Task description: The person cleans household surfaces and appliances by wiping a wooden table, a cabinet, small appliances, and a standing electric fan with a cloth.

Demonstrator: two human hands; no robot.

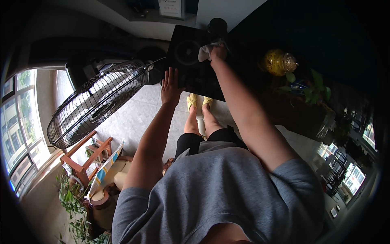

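Note:
A black, flat-topped piece [195,74] with a round ring on its surface stands before me; its exact kind is too dark to tell. My left hand [171,87] lies flat against its left edge, fingers stretched out, holding nothing. Farther off, my right hand [219,53] grips a crumpled light grey cloth [206,52] at the far right part of the dark surface. Just beyond that hand is a dark round object [217,25], mostly lost in shadow.
A black caged fan [100,103] leans in from the left. To the right are a yellow glass jar [275,62] and a leafy plant [313,87]. A wooden-framed chair [100,195] stands behind at lower left. A framed sheet with writing [171,7] is at the top.

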